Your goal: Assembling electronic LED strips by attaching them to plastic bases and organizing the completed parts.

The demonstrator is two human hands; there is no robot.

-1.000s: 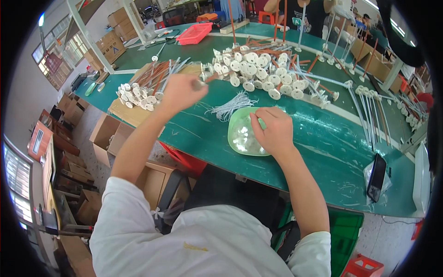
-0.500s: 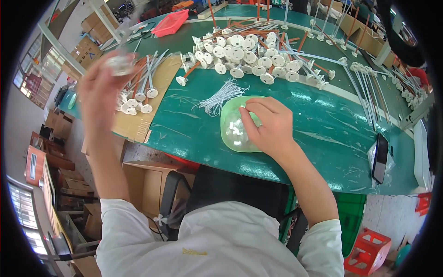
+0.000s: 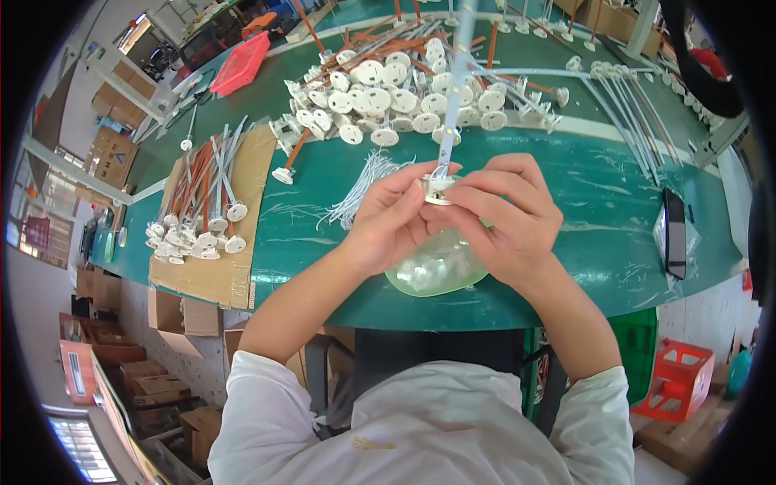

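Observation:
My left hand (image 3: pixel 381 217) is closed on a white round end cap (image 3: pixel 437 192). From the cap rises a slim pale LED strip (image 3: pixel 454 113), held almost upright. The bent fingers of my right hand (image 3: pixel 521 212) press together at the cap's right side. Whatever small thing they may pinch is hidden. Beneath both hands sits a green bowl (image 3: pixel 440 275) with small clear pieces, partly covered by my fingers. Beside it, on the left, lies a bundle of thin white wires (image 3: pixel 364 187).
A large pile of strips with white round caps (image 3: pixel 376 99) lies beyond my hands. More capped strips (image 3: pixel 202 206) rest on cardboard (image 3: pixel 246 242) at the left. A red tray (image 3: pixel 241 63) stands far left; a black phone (image 3: pixel 674 234) lies at the right on the green table (image 3: pixel 590 267).
My left hand has come from the far left to the middle, bringing the capped strip. My right hand has lifted from the bowl to meet it. The view has shifted.

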